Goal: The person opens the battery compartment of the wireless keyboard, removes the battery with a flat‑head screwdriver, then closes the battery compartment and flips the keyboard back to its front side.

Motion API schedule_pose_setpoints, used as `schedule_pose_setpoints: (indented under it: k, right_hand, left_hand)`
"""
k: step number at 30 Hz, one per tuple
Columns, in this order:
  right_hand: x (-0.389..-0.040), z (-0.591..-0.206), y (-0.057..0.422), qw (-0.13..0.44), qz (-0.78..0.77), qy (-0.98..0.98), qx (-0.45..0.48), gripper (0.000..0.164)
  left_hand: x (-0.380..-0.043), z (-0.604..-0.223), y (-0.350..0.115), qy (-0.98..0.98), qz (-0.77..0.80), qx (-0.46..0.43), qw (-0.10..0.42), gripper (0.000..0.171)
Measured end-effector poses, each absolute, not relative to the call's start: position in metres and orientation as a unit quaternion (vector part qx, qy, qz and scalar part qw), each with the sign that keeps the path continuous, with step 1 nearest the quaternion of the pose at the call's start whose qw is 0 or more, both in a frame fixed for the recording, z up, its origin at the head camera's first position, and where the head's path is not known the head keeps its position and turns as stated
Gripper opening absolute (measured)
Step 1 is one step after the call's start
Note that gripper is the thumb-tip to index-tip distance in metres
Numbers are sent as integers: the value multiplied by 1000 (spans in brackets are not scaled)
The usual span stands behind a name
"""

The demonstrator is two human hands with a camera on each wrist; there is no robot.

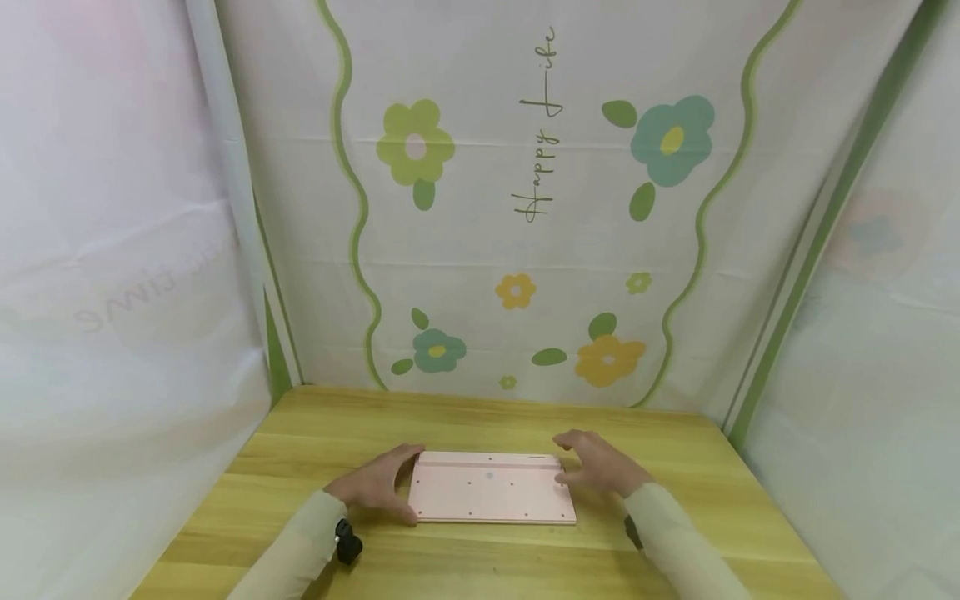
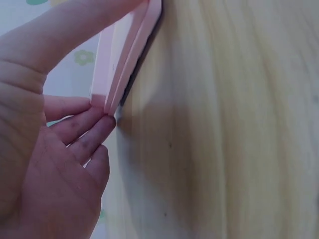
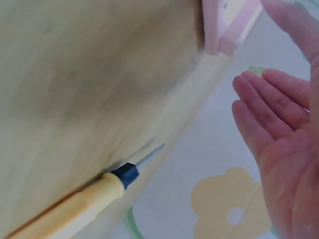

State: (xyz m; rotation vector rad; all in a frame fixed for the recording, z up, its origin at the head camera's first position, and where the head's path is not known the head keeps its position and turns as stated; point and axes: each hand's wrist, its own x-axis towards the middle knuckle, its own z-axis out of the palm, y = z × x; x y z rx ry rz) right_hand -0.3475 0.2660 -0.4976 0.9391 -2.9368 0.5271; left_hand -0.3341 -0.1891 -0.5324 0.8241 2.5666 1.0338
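Note:
A pink keyboard [image 1: 491, 497] lies with its screw-dotted back facing up on the wooden table. My left hand [image 1: 378, 483] grips its left end, thumb at the near corner and fingers at the far one. Up close in the left wrist view, the fingertips [image 2: 102, 124] curl against the corner of the pink case [image 2: 117, 74]. At the opposite end, my right hand [image 1: 600, 465] is spread with thumb and fingers apart, the thumb overlapping the right edge in the head view. Its fingers [image 3: 269, 107] stand off from the keyboard corner [image 3: 219, 42] in the right wrist view.
A yellow-handled tool [image 3: 82, 206] with a black collar and thin metal shaft, like a screwdriver, lies on the table in the right wrist view. Flower-printed white cloth [image 1: 465, 233] walls the table [image 1: 420, 575] at the back and both sides.

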Motion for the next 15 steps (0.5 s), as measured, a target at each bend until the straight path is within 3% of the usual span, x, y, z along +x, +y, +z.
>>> schedule_pose_setpoints:
  k: [6, 15]
  right_hand:
    - [-358, -494, 255, 36, 172, -920, 351, 41]
    - [-366, -500, 237, 48, 186, -906, 376, 17]
  left_hand:
    - [-335, -533, -191, 888, 341, 282, 126, 123]
    - [-335, -536, -190, 891, 338, 277, 124, 123]
